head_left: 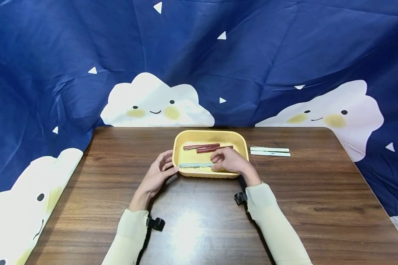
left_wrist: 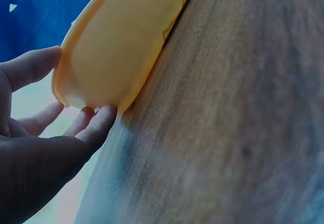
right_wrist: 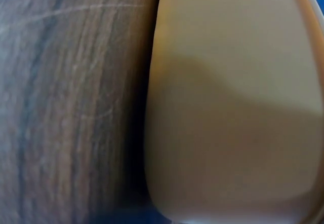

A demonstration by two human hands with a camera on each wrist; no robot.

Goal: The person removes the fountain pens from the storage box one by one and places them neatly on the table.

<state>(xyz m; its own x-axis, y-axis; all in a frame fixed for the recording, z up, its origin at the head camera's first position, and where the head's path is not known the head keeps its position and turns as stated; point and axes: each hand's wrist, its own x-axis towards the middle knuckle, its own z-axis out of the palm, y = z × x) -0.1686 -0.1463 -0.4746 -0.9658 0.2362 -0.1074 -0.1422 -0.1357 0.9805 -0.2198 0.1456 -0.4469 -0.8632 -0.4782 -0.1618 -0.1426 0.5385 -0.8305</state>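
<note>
A yellow plastic box point(head_left: 212, 134) stands at the back middle of the table. My left hand point(head_left: 156, 176) holds its left end, the thumb at the front corner and the fingers along the end wall; the left wrist view shows these fingertips on the box wall point(left_wrist: 116, 46). Inside the box, my right hand point(head_left: 231, 161) has its thumb and fingers bent together at a yellow pen point(head_left: 205, 169) near the front wall; the fingers partly cover it. A light teal pen point(head_left: 194, 165) lies beside it. Two dark red pens point(head_left: 208, 148) lie farther back. The right wrist view shows only the box's outer wall point(right_wrist: 238, 82).
Two pale mint pens point(head_left: 269, 152) lie side by side on the wooden table point(head_left: 318, 206), right of the box. Behind the table hangs a blue cloth point(head_left: 238, 66) with white clouds. Each wrist wears a black camera mount.
</note>
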